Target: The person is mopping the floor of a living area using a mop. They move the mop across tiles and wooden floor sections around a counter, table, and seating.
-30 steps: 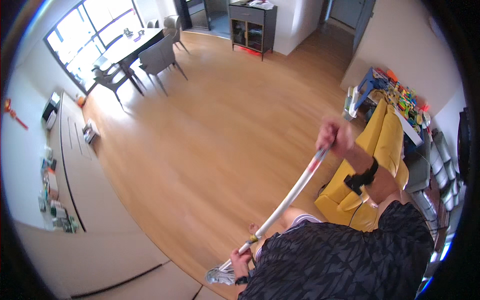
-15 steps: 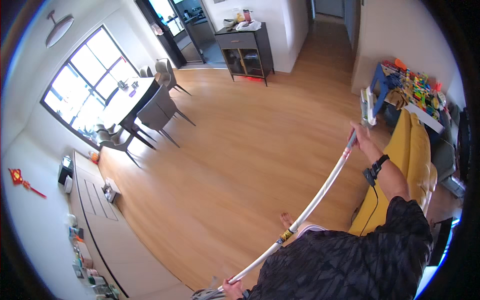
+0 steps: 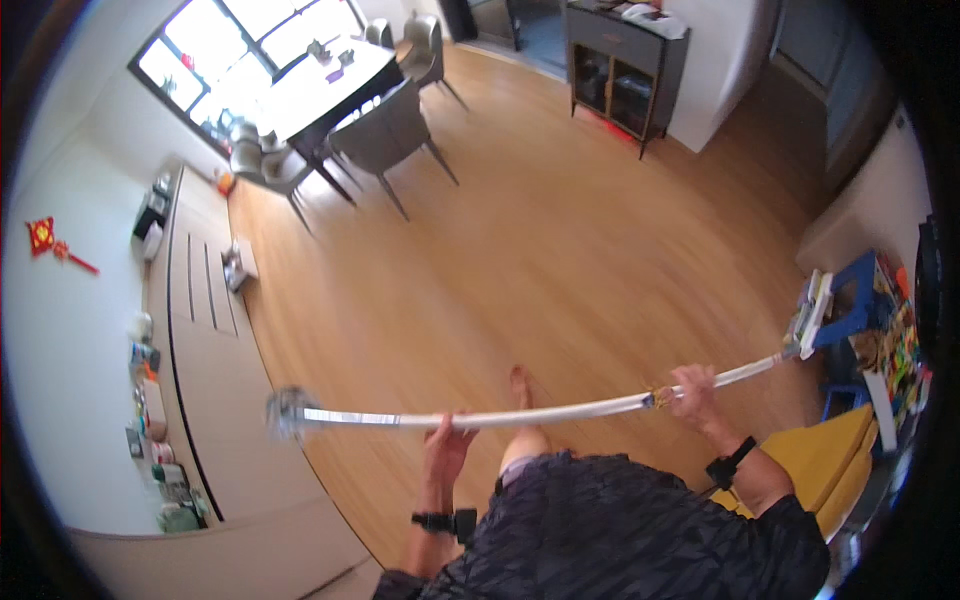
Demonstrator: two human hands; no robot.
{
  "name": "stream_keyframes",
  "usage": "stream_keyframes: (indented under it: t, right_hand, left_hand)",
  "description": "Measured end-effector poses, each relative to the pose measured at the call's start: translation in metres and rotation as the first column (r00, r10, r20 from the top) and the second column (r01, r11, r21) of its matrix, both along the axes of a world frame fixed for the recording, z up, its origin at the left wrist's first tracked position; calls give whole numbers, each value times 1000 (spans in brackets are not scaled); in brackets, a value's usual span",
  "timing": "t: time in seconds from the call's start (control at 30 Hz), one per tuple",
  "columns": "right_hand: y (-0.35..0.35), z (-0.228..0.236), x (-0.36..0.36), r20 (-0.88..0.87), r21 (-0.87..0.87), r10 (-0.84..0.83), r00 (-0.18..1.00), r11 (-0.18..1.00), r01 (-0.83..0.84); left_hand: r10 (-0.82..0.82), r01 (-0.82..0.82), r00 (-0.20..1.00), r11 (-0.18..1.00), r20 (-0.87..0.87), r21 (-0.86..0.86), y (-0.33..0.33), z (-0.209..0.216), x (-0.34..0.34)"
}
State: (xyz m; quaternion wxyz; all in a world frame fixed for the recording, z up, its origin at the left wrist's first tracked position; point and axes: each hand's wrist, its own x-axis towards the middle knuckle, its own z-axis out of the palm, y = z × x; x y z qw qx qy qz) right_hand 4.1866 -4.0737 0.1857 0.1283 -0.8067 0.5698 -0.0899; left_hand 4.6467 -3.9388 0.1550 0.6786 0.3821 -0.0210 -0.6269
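Observation:
A mop with a long white pole [image 3: 550, 412] lies almost level across in front of my body. Its grey, blurred mop head [image 3: 290, 411] is at the left, by the low cabinet, and its grey handle tip points right. My left hand [image 3: 448, 446] is closed round the pole from below, some way in from the head. Further right, my right hand [image 3: 693, 394] grips the pole beside a yellow-and-dark binding [image 3: 658, 398]. Both wrists carry black straps with small devices. My bare foot [image 3: 519, 386] shows on the floor beyond the pole.
A long beige cabinet [image 3: 205, 370] runs along the left wall. Grey chairs [image 3: 385, 137] surround a table [image 3: 325, 95] at the far left. A dark cabinet [image 3: 625, 75] stands far right. A yellow sofa [image 3: 815, 460], blue stool [image 3: 850, 300] and toys [image 3: 890, 350] are at the right.
The mop has swung from a steep diagonal to nearly level, its head rising into view at left. My right hand has shifted from the handle end to the binding; my left is farther from the head.

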Motion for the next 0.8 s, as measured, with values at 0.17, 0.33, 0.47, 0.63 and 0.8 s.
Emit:
stream_keyframes:
  t: [0.17,0.33,0.47,0.63,0.8]
  right_hand:
    - [-93,-1,97,48,470,187,981,862,-187]
    - [-239,28,217,331,645,100,938,702,-302]
    - [-320,22,210,310,550,-60,949,825,-128]
    - [-400,-15,140,131,590,-266,955,795,141]
    - [-472,-62,81,152,597,-516,843,728,338]
  left_hand:
    - [-285,269,939,958,195,102,-168,15,-40]
    - [-671,668,652,729,352,151,-305,38,-85]
    - [-771,855,225,450,596,259,-415,50,-66]
    - [-795,761,373,557,478,332,-516,31,-14]
    - [-569,192,647,765,507,614,-529,-73,98]
